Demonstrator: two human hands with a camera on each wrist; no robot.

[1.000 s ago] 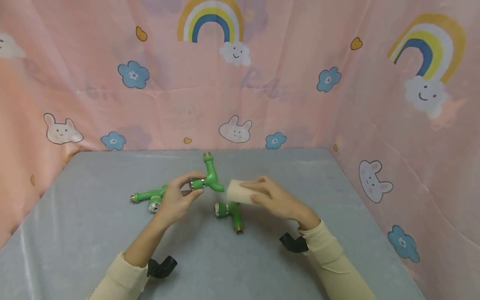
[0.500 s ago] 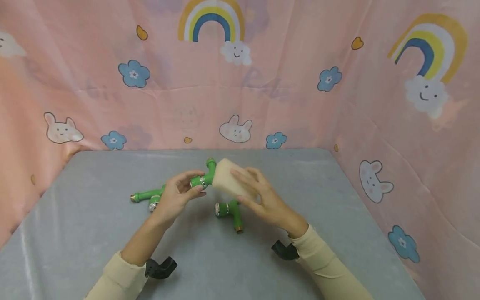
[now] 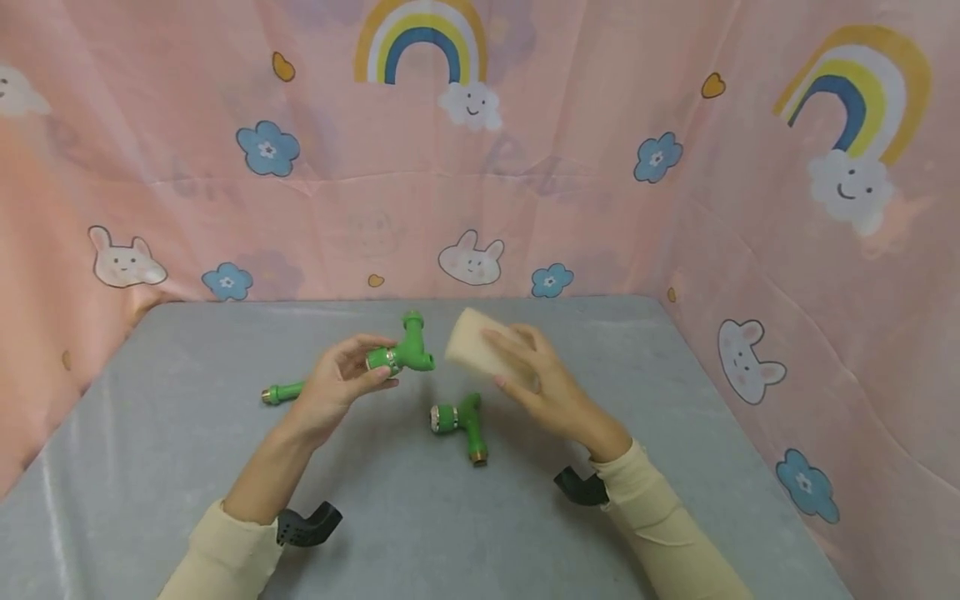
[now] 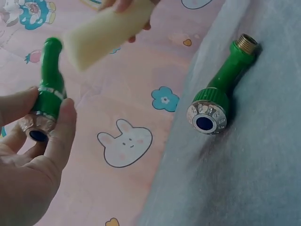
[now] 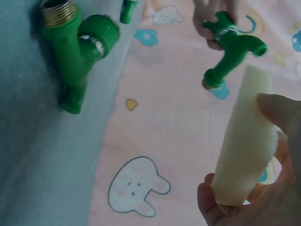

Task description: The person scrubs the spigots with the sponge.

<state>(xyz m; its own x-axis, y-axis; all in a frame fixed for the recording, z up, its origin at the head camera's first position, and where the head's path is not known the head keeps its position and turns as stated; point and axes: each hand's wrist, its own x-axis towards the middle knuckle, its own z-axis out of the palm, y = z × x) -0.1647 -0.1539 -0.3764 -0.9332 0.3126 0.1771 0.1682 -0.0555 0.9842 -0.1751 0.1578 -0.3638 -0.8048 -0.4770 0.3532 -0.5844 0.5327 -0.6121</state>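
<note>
My left hand [image 3: 337,381] grips a green faucet [image 3: 411,346] by its round knob, holding it above the table with the spout toward the right. In the left wrist view the thumb and fingers close round the knob [image 4: 47,103]. My right hand [image 3: 558,392] pinches a cream sponge block [image 3: 483,342] between thumb and fingers, just right of the held faucet. A gap shows between sponge and spout. On the table below lies a second green faucet [image 3: 469,425] with a brass threaded end. Behind my left wrist a third faucet [image 3: 282,392] is mostly hidden.
The grey cloth-covered table [image 3: 450,533] spreads under both arms. A pink printed curtain [image 3: 337,192] stands along the back and right side. Black curved pieces [image 3: 309,525] stick out at both sleeve cuffs.
The sponge first came left onto the held faucet's spout, then drew back to the right. The left hand with its faucet has shifted slightly left, covering more of the third faucet.
</note>
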